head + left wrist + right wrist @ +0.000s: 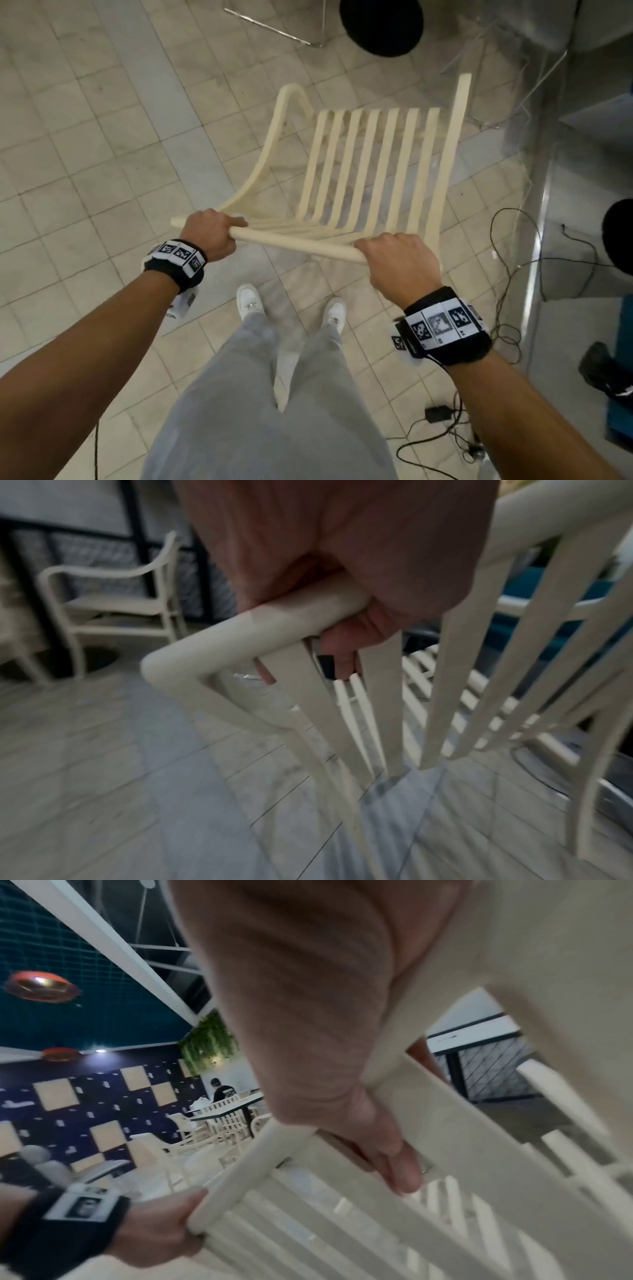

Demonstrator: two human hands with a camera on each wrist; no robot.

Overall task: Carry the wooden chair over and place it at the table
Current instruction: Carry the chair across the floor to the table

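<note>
Fingers of both hands are curling around the rounded top rail of a cream wooden chair, clamping it from above. From the head view, the left hand is gripping the rail near its left end and the right hand is gripping near its right end, with bare rail showing between them.

Largest in view, the tiled floor is spreading out beneath everything. Over it, the chair is sitting straight in front of the person's legs, its back nearest the body and its slatted seat pointing away; the slats are running lengthwise away from the person. Whether its legs are touching the floor cannot be told. A metal-framed tabletop is standing just beyond and to the right of the chair.

Black cables are trailing across the floor at the right. White shoes are planted close behind the chair. Black wristbands with printed square markers are wrapping both wrists.

In the left wrist view, another cream chair is standing farther off.
</note>
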